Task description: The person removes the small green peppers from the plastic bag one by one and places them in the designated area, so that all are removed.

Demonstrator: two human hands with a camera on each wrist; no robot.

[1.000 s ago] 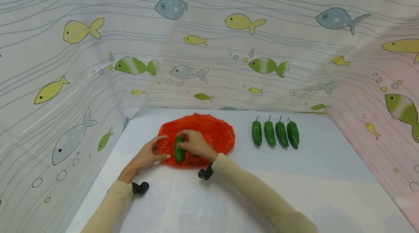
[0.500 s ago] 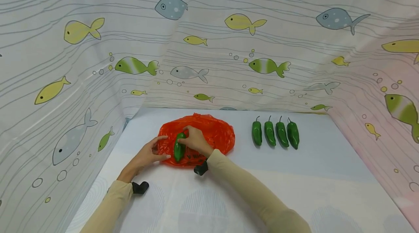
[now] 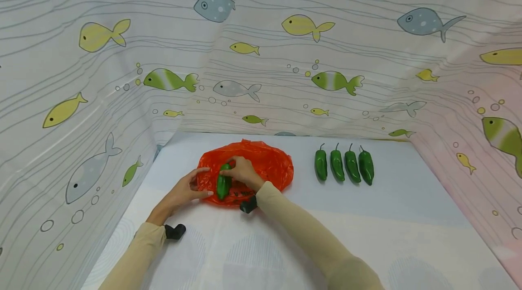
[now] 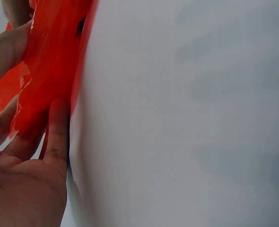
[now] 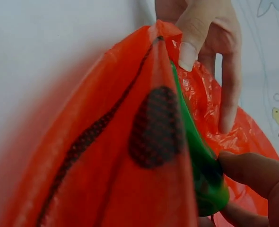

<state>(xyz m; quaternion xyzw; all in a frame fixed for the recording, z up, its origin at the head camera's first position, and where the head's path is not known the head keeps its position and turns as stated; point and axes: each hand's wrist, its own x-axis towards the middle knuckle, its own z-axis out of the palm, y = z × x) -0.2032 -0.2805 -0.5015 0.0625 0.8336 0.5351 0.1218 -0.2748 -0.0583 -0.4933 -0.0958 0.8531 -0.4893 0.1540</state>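
A red plastic bag lies spread with its mouth up on the left half of the table. My left hand holds the bag's left side, thumb and forefinger spread along the rim; in the left wrist view other fingers lie against the outer plastic. Inside the mouth, my right hand pinches a green chili pepper near its upper end, the pepper standing nearly lengthwise toward me. The right wrist view shows the pepper partly hidden behind the bag's raised wall, which bears dark print.
Several green chili peppers lie in a row at the back right, stems pointing away. A white patterned cloth covers the table. Fish-printed curtains enclose the back and both sides.
My right hand and forearm have shifted slightly left and away from me, still with the pepper, whose lower end has risen a little. The left hand stays on the bag.
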